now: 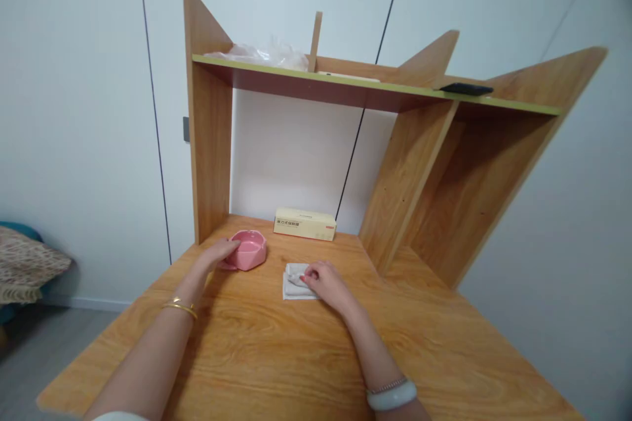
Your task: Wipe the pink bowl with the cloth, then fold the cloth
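A pink faceted bowl (253, 258) stands upright on the desk's left side. My left hand (220, 253) is closed on its left rim, the fingertips reaching over the inner edge. Under that hand a bit of pink shows, too covered to make out. To the right of the bowl lies a folded light grey cloth (292, 291). My right hand (323, 279) pinches a raised fold on its top between thumb and fingers, while the rest of the cloth stays flat on the wood.
Behind the cloth a cream cardboard box (305, 225) lies along the back of the wooden desk (276, 348). A shelf unit (316, 82) rises over the desk, with clear plastic wrapping (269, 56) and a dark flat object (467, 89) on top. Patterned fabric (29, 263) is at far left.
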The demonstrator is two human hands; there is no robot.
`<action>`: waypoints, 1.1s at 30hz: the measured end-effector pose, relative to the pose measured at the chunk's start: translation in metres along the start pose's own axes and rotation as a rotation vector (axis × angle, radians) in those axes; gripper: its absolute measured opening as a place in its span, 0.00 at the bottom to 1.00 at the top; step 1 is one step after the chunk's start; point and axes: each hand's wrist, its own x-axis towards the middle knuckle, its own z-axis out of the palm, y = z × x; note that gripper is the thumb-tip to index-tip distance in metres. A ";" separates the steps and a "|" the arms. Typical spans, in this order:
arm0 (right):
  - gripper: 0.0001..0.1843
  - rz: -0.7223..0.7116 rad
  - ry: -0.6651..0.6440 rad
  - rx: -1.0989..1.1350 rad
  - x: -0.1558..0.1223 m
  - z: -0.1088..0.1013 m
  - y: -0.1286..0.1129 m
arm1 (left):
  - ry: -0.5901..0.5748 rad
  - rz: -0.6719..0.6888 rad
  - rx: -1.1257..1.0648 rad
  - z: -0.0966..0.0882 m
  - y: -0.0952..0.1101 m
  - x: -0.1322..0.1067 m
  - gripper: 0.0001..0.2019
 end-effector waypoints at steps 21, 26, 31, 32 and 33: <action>0.12 -0.218 0.618 0.309 0.000 0.003 -0.004 | -0.276 0.262 -0.208 0.078 -0.011 -0.030 0.22; 0.12 -0.230 0.491 0.199 0.002 0.016 -0.014 | -0.165 0.304 -0.150 0.083 -0.018 -0.022 0.26; 0.08 -0.045 0.581 0.163 0.004 0.024 -0.007 | -0.098 0.423 -0.123 0.085 -0.017 -0.022 0.23; 0.13 0.011 0.605 0.141 0.005 0.025 -0.005 | -0.088 0.457 -0.111 0.085 -0.017 -0.024 0.23; 0.20 0.069 0.620 0.120 0.005 0.026 -0.003 | -0.077 0.497 -0.089 0.086 -0.016 -0.026 0.22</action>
